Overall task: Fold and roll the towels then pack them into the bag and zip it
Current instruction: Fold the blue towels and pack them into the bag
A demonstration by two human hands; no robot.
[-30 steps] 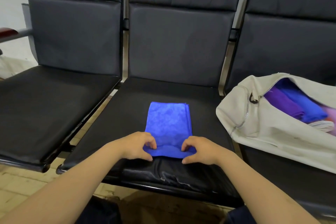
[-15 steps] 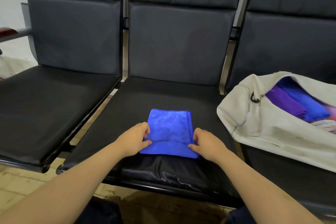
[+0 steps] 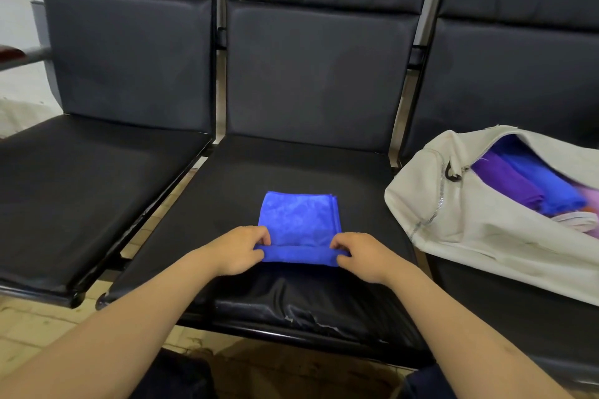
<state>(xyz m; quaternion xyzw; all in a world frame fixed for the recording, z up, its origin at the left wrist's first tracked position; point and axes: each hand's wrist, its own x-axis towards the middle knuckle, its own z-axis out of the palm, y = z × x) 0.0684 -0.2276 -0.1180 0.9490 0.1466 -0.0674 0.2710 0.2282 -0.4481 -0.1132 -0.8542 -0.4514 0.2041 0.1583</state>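
My left hand (image 3: 241, 249) and right hand (image 3: 359, 256) each pinch one end of the soft blue folded towel (image 3: 298, 220). Its near edge was flat a second ago and is now a little roll, so rolling has started. The towel lies on the black padded surface (image 3: 291, 168). The open cream cloth bag (image 3: 453, 220) sits at 3 o'clock.

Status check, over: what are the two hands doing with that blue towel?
Left hand and right hand each pinch rolled near edge of blue towel. Rest lies flat on middle seat. White bag open at right, nothing in the way.
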